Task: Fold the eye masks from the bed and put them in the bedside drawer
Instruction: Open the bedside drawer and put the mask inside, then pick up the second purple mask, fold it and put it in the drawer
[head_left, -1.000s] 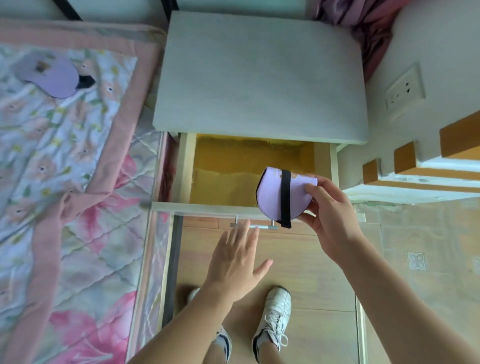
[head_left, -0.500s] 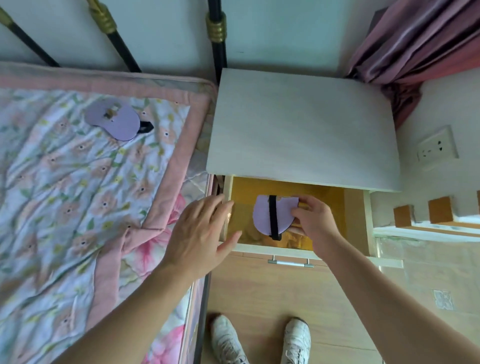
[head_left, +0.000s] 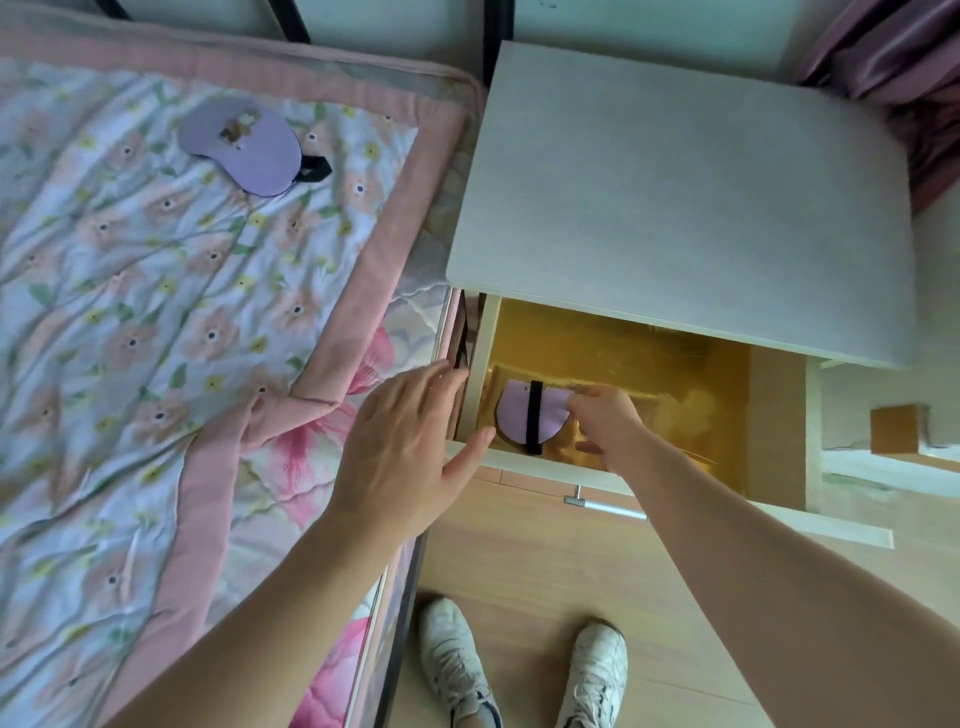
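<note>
At the bottom of the frame we see our white shoes (head_left: 524, 670) on the wooden floor. Above them, centre frame, our left hand (head_left: 402, 447) hovers with fingers spread apart and empty, at the left front corner of the open drawer (head_left: 675, 384). Our right hand (head_left: 605, 423) reaches into the drawer, fingertips at the right edge of the folded eye mask (head_left: 514, 410) lying on its yellow bottom; whether they pinch it we cannot tell. Farther off, upper left, a second eye mask (head_left: 244, 145) lies flat on the floral quilt (head_left: 156, 312).
</note>
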